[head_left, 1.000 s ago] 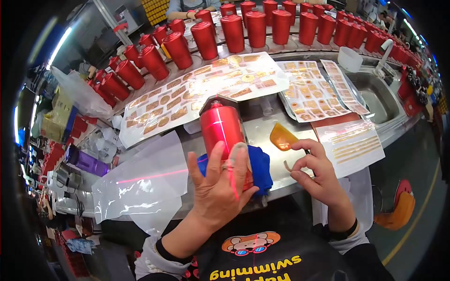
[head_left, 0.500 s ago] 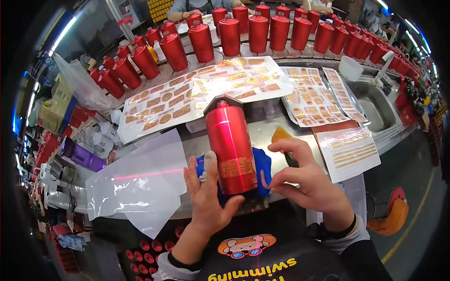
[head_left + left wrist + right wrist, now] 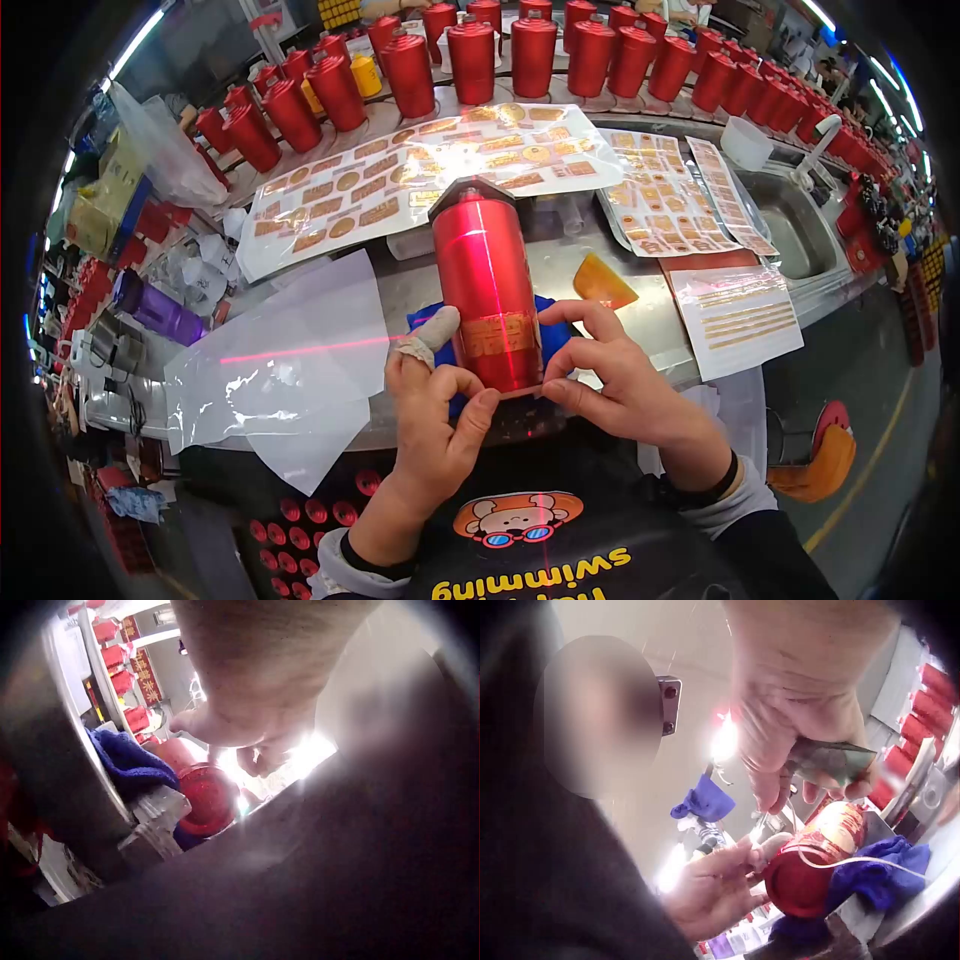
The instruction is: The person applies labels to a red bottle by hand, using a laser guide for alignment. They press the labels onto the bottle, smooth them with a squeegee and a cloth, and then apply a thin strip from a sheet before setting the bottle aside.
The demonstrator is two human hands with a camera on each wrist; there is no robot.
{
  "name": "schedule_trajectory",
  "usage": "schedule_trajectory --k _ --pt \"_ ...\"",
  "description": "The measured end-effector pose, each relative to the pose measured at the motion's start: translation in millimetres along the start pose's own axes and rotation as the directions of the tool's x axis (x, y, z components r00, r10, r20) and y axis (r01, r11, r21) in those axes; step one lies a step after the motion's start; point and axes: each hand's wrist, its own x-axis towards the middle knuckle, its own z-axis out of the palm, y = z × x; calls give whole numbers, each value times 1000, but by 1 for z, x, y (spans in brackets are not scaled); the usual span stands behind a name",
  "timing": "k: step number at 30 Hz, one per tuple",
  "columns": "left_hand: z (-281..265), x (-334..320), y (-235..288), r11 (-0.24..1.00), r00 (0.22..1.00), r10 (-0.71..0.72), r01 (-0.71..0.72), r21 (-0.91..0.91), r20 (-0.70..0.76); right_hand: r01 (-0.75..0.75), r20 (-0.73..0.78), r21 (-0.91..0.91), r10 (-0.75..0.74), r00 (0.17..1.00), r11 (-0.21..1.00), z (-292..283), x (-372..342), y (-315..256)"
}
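In the head view a red, bottle-shaped canister lies tilted on a blue cloth, its base toward the person. A gold label wraps its lower part. Both hands meet at the base edge with a thin, narrow strip stretched between them. My left hand pinches one end by thumb and forefinger; a covered finger of it rests along the canister's side. My right hand pinches the other end. An orange translucent scraper shows beyond its fingers; in the right wrist view a dark wedge lies against that palm.
A large sheet of gold stickers lies behind the canister, and smaller sticker sheets lie right of it. A sheet with gold strips is nearer. At right is a sink. Rows of red canisters stand behind.
The left hand has come off the canister's front, slid to its base and taken the strip's other end. The right hand has brought the strip leftward from beside the canister to the base edge.
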Motion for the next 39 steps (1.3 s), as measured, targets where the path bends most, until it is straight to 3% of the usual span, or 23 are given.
schedule_trajectory --k 4,10,13,16,19,22,28,31,34,37,39 --pt "6 -6 -7 999 998 -47 46 -13 -49 -38 -17 -9 38 999 999 5 -1 6" --pt "9 -11 -16 964 980 -187 170 -203 -65 -66 -35 -3 65 997 998 6 -5 15" --pt "14 -13 -21 943 975 -200 165 -288 -97 -79 -39 11 79 996 997 7 -7 15" --pt "18 -13 -18 979 985 -152 140 -147 -76 -82 -43 22 83 996 996 5 -7 16" --pt "18 -11 -13 967 977 -212 205 -152 -35 -90 -47 60 93 995 994 4 -8 16" --pt "23 -9 -15 966 980 -188 175 -190 -58 -109 -49 93 114 992 990 2 -9 17" --pt "25 -12 -16 881 952 -307 282 -380 -4 -122 -46 88 126 991 989 4 -13 25" --pt "25 -12 -16 903 964 -266 243 -354 -16 -121 -49 85 126 991 989 5 -13 27" --pt "33 -13 -22 916 961 -250 195 -351 -120 -139 -49 87 143 988 986 5 -14 27" --pt "31 -13 -22 928 963 -238 188 -321 -125 -145 -56 97 151 987 985 5 -14 27" --pt "29 -14 -22 876 956 -292 251 -411 -38 -142 -59 100 148 987 985 5 -15 28"
